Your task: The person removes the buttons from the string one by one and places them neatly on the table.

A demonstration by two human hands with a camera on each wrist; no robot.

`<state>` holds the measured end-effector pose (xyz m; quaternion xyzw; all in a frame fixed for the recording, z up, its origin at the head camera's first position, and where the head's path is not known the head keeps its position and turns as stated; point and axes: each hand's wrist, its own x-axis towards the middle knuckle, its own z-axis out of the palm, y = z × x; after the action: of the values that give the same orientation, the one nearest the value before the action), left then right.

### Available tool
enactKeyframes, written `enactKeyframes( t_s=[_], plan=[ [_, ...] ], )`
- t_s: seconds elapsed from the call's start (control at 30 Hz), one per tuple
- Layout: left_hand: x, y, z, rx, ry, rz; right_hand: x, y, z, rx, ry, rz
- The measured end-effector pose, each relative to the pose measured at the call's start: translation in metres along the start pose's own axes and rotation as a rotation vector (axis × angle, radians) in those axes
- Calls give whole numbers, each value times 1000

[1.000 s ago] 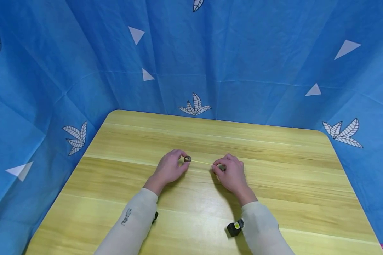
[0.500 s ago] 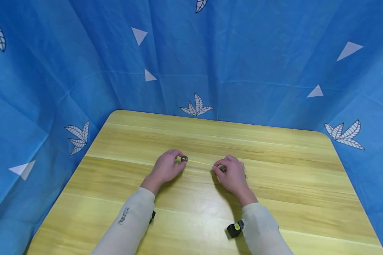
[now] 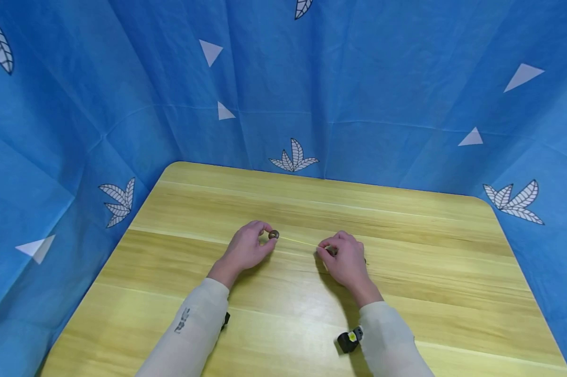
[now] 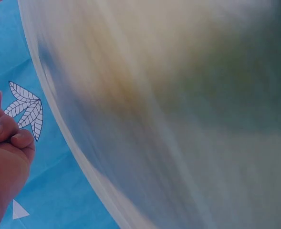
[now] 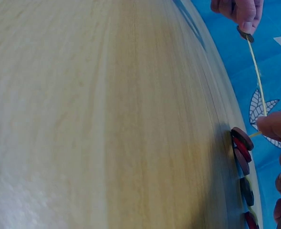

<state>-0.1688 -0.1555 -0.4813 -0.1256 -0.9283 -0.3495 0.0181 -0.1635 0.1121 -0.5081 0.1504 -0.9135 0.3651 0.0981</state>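
Observation:
In the head view my left hand [image 3: 246,248] pinches a round brown button [image 3: 274,234] between thumb and fingertips. From the button a thin yellow string [image 3: 298,241] runs nearly straight to my right hand [image 3: 345,260], whose thumb and index finger pinch it. Several more buttons [image 5: 243,138], dark and red, hang strung below the right fingertips in the right wrist view, low by the tabletop. Part of that row hides behind the right hand in the head view. The left wrist view catches the left hand [image 4: 11,148] at its edge, the dark button seen edge-on.
Both hands are over a wood-grain table [image 3: 434,235] with rounded corners. A blue curtain [image 3: 382,78] printed with leaves and triangles stands behind and at the sides. A small black camera [image 3: 348,340] sits at the right wrist.
My left hand has shifted a little to the left with the button, so more string spans between the hands. My right hand has hardly moved. The head view has turned slightly.

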Motion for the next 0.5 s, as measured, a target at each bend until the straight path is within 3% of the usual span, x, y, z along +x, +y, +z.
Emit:
enactKeyframes(
  t_s=[0.2,0.5],
  plan=[
    [-1,-3,-1,-10,3,-12,0,0,0,-8,-10,5],
    [-1,-10,-8,80,-55,-59,-1,3,1,-15,10,-13]
  ],
)
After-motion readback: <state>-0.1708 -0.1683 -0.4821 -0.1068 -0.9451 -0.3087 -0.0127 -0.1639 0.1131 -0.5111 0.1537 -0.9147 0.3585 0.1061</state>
